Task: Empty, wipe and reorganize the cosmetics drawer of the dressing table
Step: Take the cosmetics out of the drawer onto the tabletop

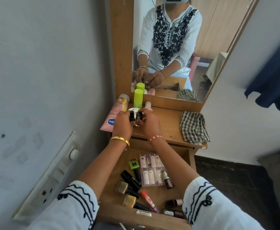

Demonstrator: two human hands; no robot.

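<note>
Both hands are raised over the table (169,123) at centre frame. A small dark bottle (132,116) is gripped in the curled fingers of the left hand (122,124); a second small dark item (140,115) is pinched by the right hand (151,125). It is judged that these are being set down among items already taken out, since a pink tube (110,119), a lime-green bottle (138,98), a yellow-labelled bottle (123,101), a pale pink bottle (148,105) and a white-lidded jar (133,110) are grouped at the table's left rear, against the mirror (210,30). A checked cloth (194,127) lies apart at the right of the table, presumably kept ready for wiping.

The drawer (146,218) stands pulled open at lower centre and is not yet emptied. Within it are noted a clear packet of sample tubes (151,170), a green-capped tube (134,166), a black tube (130,179), gold-capped items (121,187), a red stick (144,195) and nail polish bottles (173,203) at the front right. Emptying is judged partly done
</note>
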